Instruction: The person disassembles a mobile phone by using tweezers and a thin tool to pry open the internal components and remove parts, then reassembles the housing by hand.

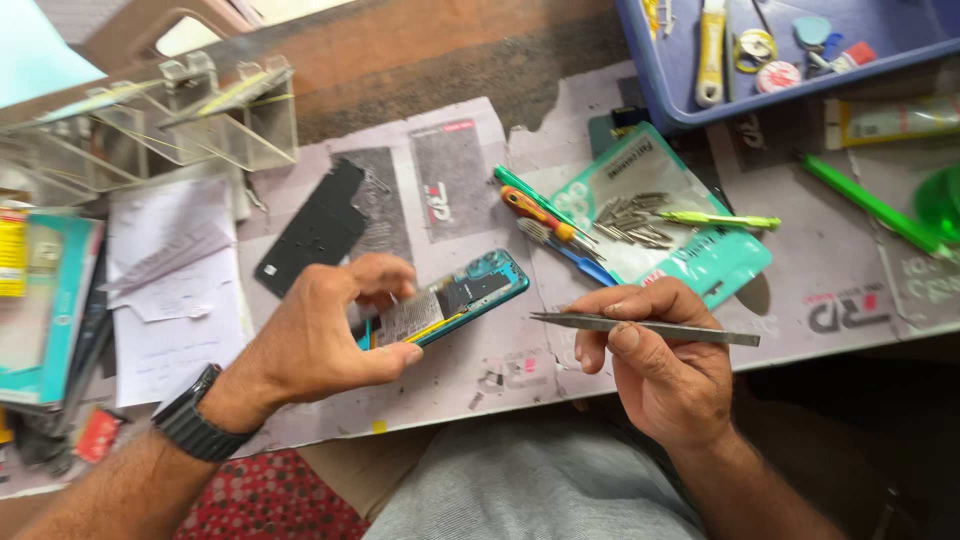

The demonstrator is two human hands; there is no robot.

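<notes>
1. The opened teal smartphone (450, 300) lies slanted on the paper-covered workbench (480, 380), its back cover off and its battery and circuit board showing; every place below is given from this phone.
2. The left hand (320, 335) closes around the phone's lower-left end, thumb along the near edge and fingers curled over the far edge, so the phone is gripped and raised a little at that end. A black wristwatch (195, 425) sits on that wrist.
3. The right hand (650, 360) is just right of the phone and apart from it. It pinches metal tweezers (640, 327) between thumb and fingers; the tweezers lie nearly level, one end toward the phone, the other pointing away to the right.
4. Just beyond the phone's upper-left side lies a black back panel (315, 228), flat on the paper.
5. Beyond the phone's right end lie an orange-handled screwdriver (535, 212), a blue-handled tool (575, 258) and a thin green tool (530, 192), close together.
6. Further right of those, a teal pouch (700, 255) carries a heap of metal bits (632, 220) and a yellow-green pen-like tool (715, 219).
7. Far beyond the phone to the upper right stands a blue tray (690, 115) of small tools.
8. Well left of the phone are loose papers (175, 290) and clear plastic boxes (190, 125).
</notes>
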